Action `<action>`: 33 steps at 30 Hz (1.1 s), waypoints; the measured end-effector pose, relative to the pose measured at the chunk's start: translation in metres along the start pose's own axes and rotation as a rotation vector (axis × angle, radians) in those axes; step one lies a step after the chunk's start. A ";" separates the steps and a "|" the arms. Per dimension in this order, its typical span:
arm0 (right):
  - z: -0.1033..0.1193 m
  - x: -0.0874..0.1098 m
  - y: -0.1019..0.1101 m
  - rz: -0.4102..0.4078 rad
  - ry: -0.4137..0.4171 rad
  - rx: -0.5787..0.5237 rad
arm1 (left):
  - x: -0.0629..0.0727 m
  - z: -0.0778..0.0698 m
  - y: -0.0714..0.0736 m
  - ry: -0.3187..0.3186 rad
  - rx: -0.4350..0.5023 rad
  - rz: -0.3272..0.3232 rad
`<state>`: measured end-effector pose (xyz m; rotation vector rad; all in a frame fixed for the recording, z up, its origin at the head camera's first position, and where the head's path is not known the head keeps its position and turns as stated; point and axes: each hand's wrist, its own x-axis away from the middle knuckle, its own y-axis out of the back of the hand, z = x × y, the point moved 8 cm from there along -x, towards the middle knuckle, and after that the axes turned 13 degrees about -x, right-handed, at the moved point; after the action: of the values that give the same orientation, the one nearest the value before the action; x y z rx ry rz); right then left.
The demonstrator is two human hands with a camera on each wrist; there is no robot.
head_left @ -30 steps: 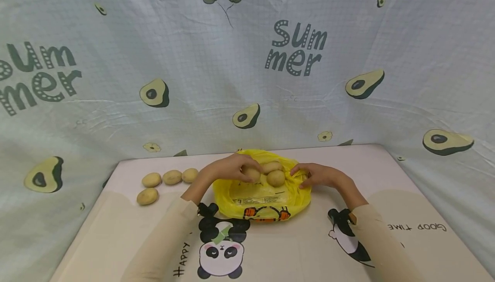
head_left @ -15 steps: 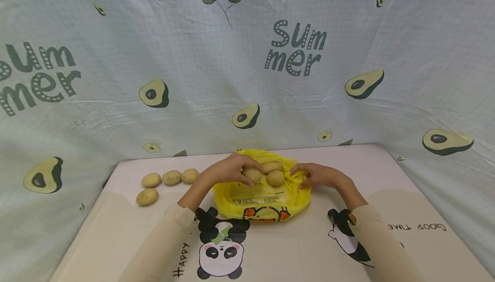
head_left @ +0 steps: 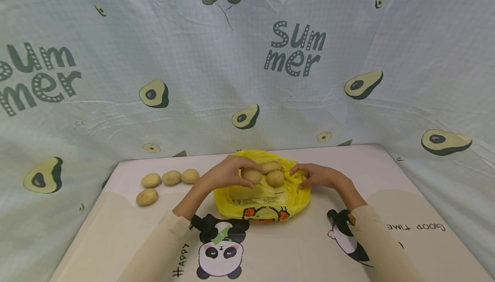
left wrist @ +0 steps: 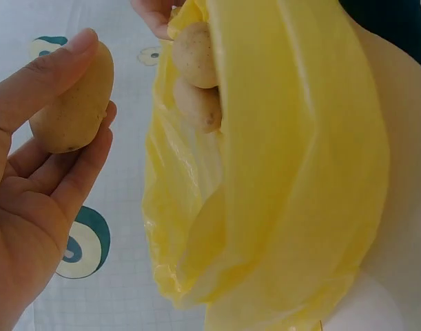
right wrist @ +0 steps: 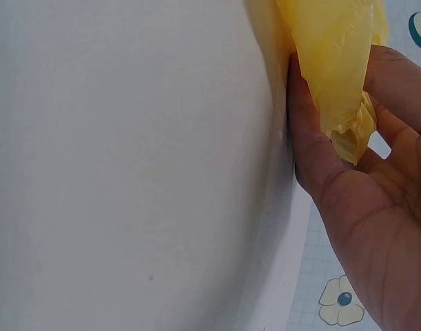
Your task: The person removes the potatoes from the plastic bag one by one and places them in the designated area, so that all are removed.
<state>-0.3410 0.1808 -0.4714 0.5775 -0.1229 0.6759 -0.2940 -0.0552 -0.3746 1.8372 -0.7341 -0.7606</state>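
Note:
In the head view a yellow plastic bag (head_left: 228,202) lies with its mouth spread on the table. My left hand (head_left: 228,173) is over the bag's left side and holds a potato (head_left: 251,176) between thumb and fingers; the left wrist view shows this potato (left wrist: 76,103) in its grasp. Two more potatoes, one in front (head_left: 275,179) and one behind (head_left: 272,167), rest inside the bag. On the bag's right side my right hand (head_left: 321,175) grips the gathered rim. The right wrist view shows the crumpled plastic (right wrist: 337,76) between its thumb and fingers.
Several potatoes lie left of the bag, one of them (head_left: 147,197) nearer the front. The table (head_left: 294,247) has a printed cover with a panda picture (head_left: 221,254). Behind it hangs a cloth (head_left: 193,80) printed with avocados.
My left wrist and forearm have shifted slightly left and toward me, and more of the held potato shows. The right hand and the bag stay in place.

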 end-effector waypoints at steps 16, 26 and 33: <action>-0.001 0.002 -0.001 -0.016 0.005 0.003 | 0.015 -0.003 0.002 0.050 0.029 -0.023; 0.001 0.001 -0.001 -0.018 0.011 0.005 | 0.022 -0.001 0.002 0.067 0.047 -0.054; -0.001 0.000 0.000 -0.019 0.011 0.003 | 0.027 0.000 0.001 0.083 0.072 -0.058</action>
<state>-0.3414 0.1816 -0.4724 0.5767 -0.1060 0.6605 -0.2775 -0.0756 -0.3785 1.9505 -0.6645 -0.6987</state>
